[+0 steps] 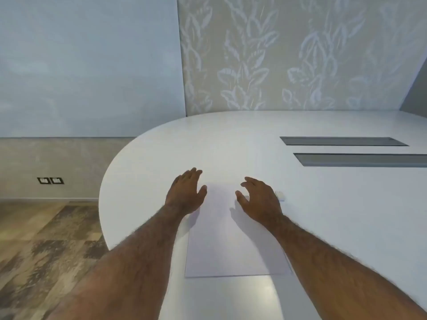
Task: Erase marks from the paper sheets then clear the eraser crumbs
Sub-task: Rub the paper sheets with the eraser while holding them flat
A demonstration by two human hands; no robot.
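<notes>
Both hands empty over the paper sheet [233, 239] on the bench [323, 204].
Left hand [187, 192] flat, right hand [258, 199] loosely curled; unpinned sheet may slide, hiding the eraser [280, 195] just right of it.

You look down on a white tabletop [323, 215] with a rounded left end. Two long dark rectangular slots [342, 141] lie side by side in its surface, far right. Behind it a beige wall panel [288, 54] carries a pale leaf pattern, beside a plain bluish wall [87, 65]. Low on the left, you see twin sockets [50, 180] above mottled brown flooring [46, 250].
</notes>
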